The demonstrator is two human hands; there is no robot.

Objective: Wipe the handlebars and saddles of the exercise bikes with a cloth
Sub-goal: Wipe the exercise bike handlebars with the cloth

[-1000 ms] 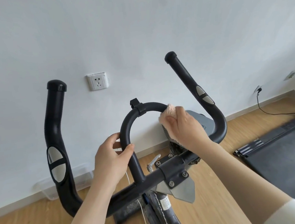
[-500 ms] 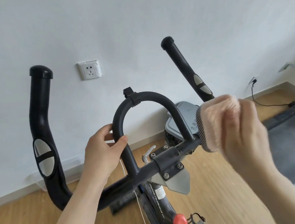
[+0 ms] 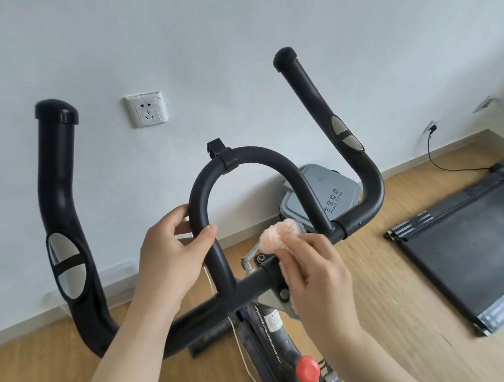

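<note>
The black handlebars [image 3: 62, 205] of an exercise bike fill the middle of the head view, with two upright horns and a central loop [image 3: 254, 156]. My left hand [image 3: 171, 254] grips the left side of that loop. My right hand [image 3: 317, 276] holds a fluffy peach cloth [image 3: 278, 234] bunched against the cross bar, just right of the centre clamp and at the foot of the loop's right side. The saddle is out of view.
A red knob [image 3: 307, 369] sits on the bike frame below. A grey bin [image 3: 320, 197] stands behind the bars by the white wall with its socket [image 3: 146, 109]. A treadmill [image 3: 472, 249] lies on the wooden floor to the right.
My right hand lifted off the loop's right side with the cloth, swung out to the right, then came back down onto the cross bar near the clamp. My left hand kept its grip.
</note>
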